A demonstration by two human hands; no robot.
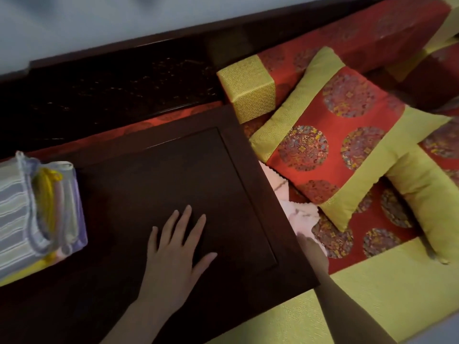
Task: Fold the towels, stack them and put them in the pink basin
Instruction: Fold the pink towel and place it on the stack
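**Reaching for the next towel**

Left hand point(177, 247) lies flat, fingers spread, on the dark wooden counter point(173, 170). Right hand point(306, 240) reaches the crumpled pale pink towel point(295, 209) beside the red-and-gold cushion point(330, 155); its grip is hidden. Folded striped towels point(37, 209) sit stacked left. A hasty pull could snag the towel under the counter edge.

The left hand point(177, 247) lies flat, palm down, on the dark wooden bench point(154, 170), toward its near edge. Its fingers point(185, 219) are straight and spread, pointing away from the person, with the thumb splayed out to the right; it holds nothing. The bare left forearm runs back to the lower edge of view. The right hand point(308, 242) reaches past the bench's right edge; it is blurred and its grip cannot be made out.
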